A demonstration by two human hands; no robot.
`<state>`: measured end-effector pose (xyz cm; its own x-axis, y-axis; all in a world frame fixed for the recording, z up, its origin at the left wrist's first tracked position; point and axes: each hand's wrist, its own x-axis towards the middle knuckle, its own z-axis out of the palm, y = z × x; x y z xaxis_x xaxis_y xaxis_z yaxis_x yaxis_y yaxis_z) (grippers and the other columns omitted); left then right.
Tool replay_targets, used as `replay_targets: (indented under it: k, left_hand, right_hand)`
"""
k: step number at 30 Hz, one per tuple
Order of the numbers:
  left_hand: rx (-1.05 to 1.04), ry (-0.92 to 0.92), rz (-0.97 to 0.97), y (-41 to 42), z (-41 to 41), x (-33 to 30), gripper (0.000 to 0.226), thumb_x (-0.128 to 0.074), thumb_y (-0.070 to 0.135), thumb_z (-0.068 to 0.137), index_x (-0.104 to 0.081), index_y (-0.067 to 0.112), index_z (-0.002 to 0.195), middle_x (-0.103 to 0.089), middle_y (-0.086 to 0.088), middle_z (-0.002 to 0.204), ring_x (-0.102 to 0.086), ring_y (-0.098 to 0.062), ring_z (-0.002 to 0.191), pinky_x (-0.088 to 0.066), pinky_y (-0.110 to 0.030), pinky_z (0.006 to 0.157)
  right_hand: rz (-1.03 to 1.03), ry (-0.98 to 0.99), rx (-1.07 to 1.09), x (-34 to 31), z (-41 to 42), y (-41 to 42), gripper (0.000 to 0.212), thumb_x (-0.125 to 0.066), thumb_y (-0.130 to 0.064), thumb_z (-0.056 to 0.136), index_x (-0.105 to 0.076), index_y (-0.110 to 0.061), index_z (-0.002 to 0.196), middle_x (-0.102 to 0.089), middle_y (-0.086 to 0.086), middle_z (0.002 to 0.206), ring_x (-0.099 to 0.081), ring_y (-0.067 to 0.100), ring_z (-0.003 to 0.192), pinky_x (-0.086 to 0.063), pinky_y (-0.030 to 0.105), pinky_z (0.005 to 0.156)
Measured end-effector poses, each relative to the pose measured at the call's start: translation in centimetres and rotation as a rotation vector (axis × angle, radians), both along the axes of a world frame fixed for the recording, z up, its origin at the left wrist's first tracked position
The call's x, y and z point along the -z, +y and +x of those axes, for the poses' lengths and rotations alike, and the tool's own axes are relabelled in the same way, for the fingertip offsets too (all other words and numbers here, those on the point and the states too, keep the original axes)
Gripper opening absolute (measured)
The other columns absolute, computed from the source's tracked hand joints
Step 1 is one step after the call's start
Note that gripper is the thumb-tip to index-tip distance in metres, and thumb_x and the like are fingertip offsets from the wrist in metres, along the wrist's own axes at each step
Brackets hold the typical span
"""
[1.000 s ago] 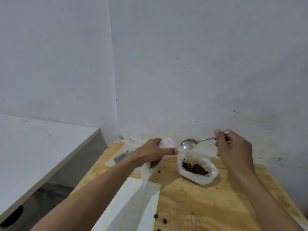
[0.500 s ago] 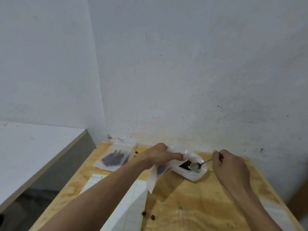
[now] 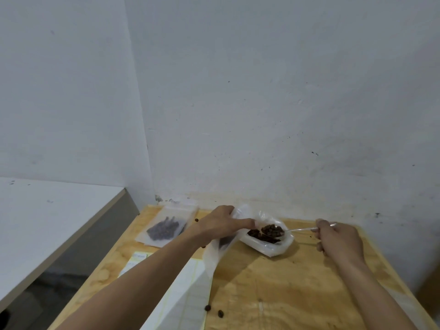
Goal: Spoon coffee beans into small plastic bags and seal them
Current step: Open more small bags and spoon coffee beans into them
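Single head cam, wide-angle, looks forward and slightly down over wooden table (image 3: 285, 294) toward wall corner (image 3: 142, 139). Wall fills upper frame; both forearms enter from bottom edge. No second view.

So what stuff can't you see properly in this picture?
- Head view: the mouth of the small plastic bag is hidden behind the left hand, so open or sealed is unclear.
- The spoon handle end is hidden inside the right hand.
- The beans in the filled bag are blurred and too small to count.
- The paper sheet is cut off by the bottom edge; its print is too small to read.
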<state>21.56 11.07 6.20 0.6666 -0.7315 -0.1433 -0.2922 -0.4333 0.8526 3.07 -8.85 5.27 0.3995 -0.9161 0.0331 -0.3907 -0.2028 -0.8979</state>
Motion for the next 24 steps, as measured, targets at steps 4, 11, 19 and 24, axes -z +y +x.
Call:
replay_targets:
  k: [4, 11, 19, 24]
  left_hand:
    - [-0.006, -0.110, -0.075, 0.9, 0.2, -0.6, 0.055, -0.078, 0.075, 0.060, -0.059, 0.036, 0.095, -0.064, 0.016, 0.103, -0.059, -0.002, 0.097, -0.045, -0.026, 0.075]
    - [0.002, -0.166, -0.137, 2.2, 0.9, -0.2, 0.056, -0.079, 0.073, 0.064, -0.064, 0.031, 0.097, -0.067, 0.015, 0.094, -0.061, -0.007, 0.087, -0.049, -0.031, 0.077]
    - [-0.075, -0.092, -0.192, 3.7, 1.7, -1.2, 0.064, -0.082, 0.067, 0.069, -0.068, 0.012, 0.099, -0.070, -0.002, 0.089, -0.066, -0.018, 0.081, -0.052, -0.036, 0.081]
    - [-0.147, -0.104, -0.189, 5.2, 2.7, -2.2, 0.054, -0.080, 0.067, 0.068, -0.069, 0.022, 0.096, -0.072, 0.004, 0.087, -0.065, -0.013, 0.079, -0.050, -0.028, 0.073]
  right_hand:
    - [-0.003, -0.069, -0.005, -2.3, 0.4, -0.2, 0.038, -0.060, -0.027, 0.093, -0.071, -0.009, 0.062, -0.061, 0.000, 0.038, -0.060, 0.024, 0.049, -0.039, 0.031, 0.053]
    - [-0.049, -0.164, -0.114, -5.5, 2.5, 1.2, 0.035, -0.061, -0.031, 0.094, -0.073, -0.009, 0.070, -0.066, -0.003, 0.047, -0.063, 0.027, 0.054, -0.052, 0.040, 0.063]
    - [-0.215, -0.180, -0.271, -5.8, 4.8, 5.2, 0.045, -0.054, -0.039, 0.103, -0.068, -0.012, 0.071, -0.067, -0.009, 0.052, -0.060, 0.003, 0.042, -0.040, 0.030, 0.056]
    - [-0.266, -0.313, -0.293, -6.4, 5.4, 6.7, 0.041, -0.053, -0.042, 0.104, -0.066, -0.014, 0.078, -0.069, -0.013, 0.072, -0.062, 0.007, 0.044, -0.046, 0.029, 0.059]
